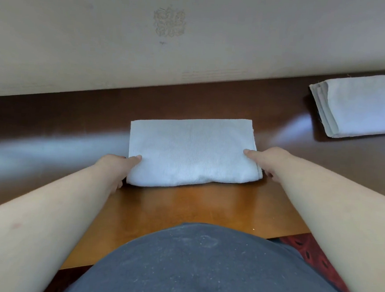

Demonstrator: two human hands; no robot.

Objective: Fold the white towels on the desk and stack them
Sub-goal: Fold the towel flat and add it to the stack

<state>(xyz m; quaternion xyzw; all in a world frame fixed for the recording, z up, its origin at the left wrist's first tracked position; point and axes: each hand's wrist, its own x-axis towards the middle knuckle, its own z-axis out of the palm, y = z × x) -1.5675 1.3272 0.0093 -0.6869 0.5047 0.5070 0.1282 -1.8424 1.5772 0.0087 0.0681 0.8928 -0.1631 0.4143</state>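
Brown polished wood spreads under our hands: the tabletop (193, 206) runs from the near edge at lower centre back to a pale wall (79, 44) that crosses the upper half of the frame. Bare glossy wood lies open to the left of our work and again to the right, between it and the stack at the far right. The wood shows soft bluish glare in bands on both sides.

We have a folded white towel (191, 152) lying flat at the centre of the frame, near the front edge and apart from the wall. It forms a tidy rectangle, wider than deep, with a rounded fold along its near side and layered edges showing at its right end. Its surface is a fine, napped cloth, slightly dimpled.

Our left hand (118, 170) holds the towel's lower left corner, thumb on top, the other fingers (118, 186) tucked at the edge beneath. Our right hand (266, 161) holds the right end the same way, thumb pressed on the cloth and the rest curled down beside the layered edge. Both forearms are bare.

At the upper right, partly cut by the frame, a stack of folded towels (362, 106) lies at an angle near the wall, its layered edges facing left. It looks smoother and flatter than the one we hold.

A faint scuffed mark (169, 23) shows on the wall above. Grey shirt fabric (200, 273) fills the bottom centre.
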